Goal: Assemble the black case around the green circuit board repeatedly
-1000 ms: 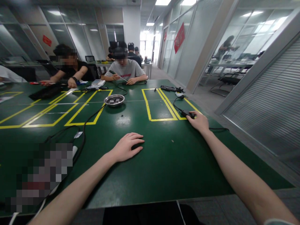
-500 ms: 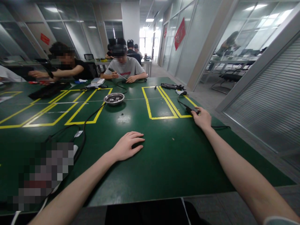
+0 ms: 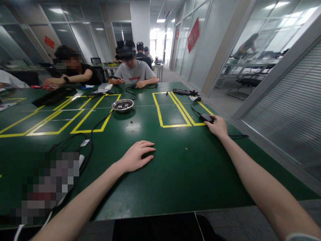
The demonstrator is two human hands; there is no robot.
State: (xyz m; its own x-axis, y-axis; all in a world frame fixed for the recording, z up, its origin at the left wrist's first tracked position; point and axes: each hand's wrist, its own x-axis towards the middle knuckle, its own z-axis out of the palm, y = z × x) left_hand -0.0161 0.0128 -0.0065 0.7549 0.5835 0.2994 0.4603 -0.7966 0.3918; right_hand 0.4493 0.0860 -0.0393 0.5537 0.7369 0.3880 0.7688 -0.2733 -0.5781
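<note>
My left hand (image 3: 139,156) rests flat on the green table (image 3: 165,187), fingers stretched out and nothing in them. At the right side my right hand (image 3: 217,128) has its fingers closed on a black power adapter (image 3: 207,118), a small flat box with cables at both ends. One cable (image 3: 194,108) runs from it toward the back; the other (image 3: 239,136) comes out beyond my wrist toward the table's right edge. The adapter lies by the near end of a yellow tape rectangle (image 3: 199,124). My fingertips are partly hidden behind it.
A metal bowl (image 3: 123,105) with small metal parts stands left of centre. Folded black tripod-like gear (image 3: 185,92) lies at the back right. A black cable (image 3: 91,147) curves along the left beside a pixelated area. Across the table a person (image 3: 135,72) holds a screwdriver-like tool.
The adapter in my right hand has turned so its broad top face shows. My left hand has stayed put. The person at far left has brought their hands to the right.
</note>
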